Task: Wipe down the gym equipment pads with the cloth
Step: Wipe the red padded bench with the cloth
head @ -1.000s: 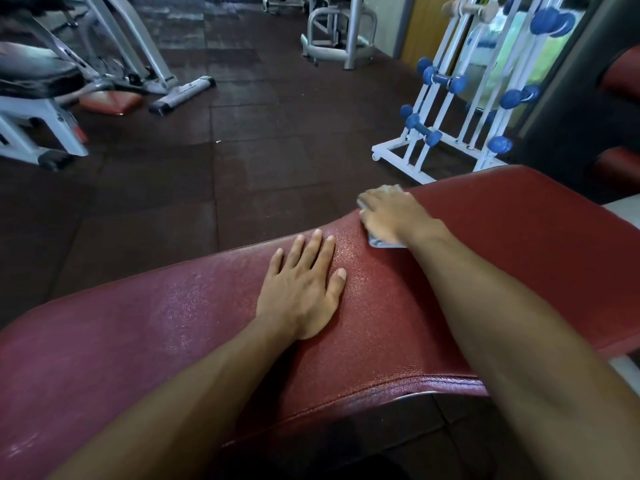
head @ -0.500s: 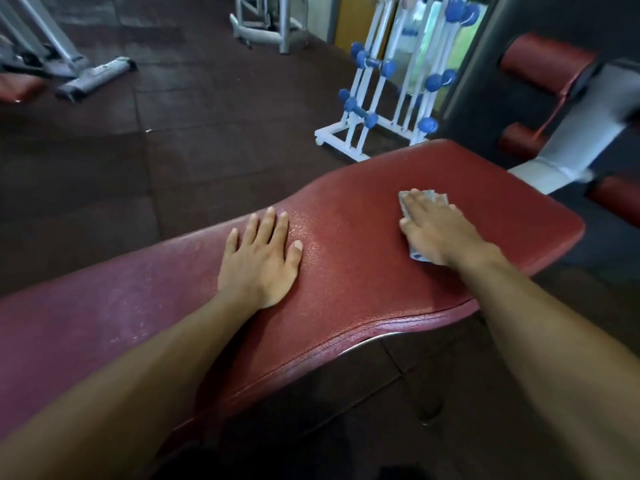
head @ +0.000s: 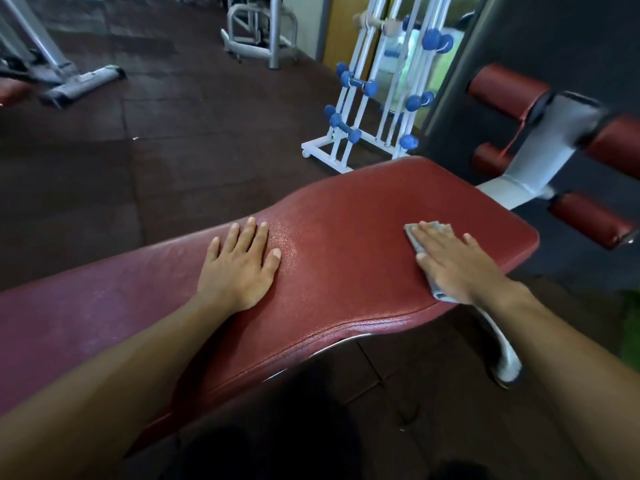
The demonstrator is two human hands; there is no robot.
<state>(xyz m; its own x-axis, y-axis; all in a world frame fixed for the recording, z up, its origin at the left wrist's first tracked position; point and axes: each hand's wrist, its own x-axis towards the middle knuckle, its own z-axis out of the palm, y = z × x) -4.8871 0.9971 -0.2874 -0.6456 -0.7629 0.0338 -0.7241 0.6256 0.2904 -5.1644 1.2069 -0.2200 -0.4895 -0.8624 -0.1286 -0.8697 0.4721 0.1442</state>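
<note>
Two bare forearms enter from the bottom edge and reach onto the long dark-red textured vinyl bench pad [head: 346, 271], which runs from lower left to upper right. Left hand [head: 242, 268]: flat on the pad near its middle, palm down, fingers straight and slightly spread, holding nothing. Right hand [head: 453, 265]: flat near the pad's right end, fingers extended, pressing down on a small folded grey cloth [head: 420, 233]; the cloth's edges show beyond the fingertips and beside the wrist, the rest hidden under the palm. Pad surface between the hands shows a fine speckled sheen. Below the pad's near edge, a curved silver metal frame leg [head: 504, 355] meets the dark rubber tile floor [head: 173, 161]. Beyond the pad's right end: a white metal bracket [head: 550, 147] carrying dark-red cylindrical roller pads [head: 505, 88], blurred. Further back: a white tubular dumbbell rack [head: 367, 98] holding small blue dumbbells [head: 349, 128]. Far left and centre: grey machine frames [head: 263, 32], details indistinct.
</note>
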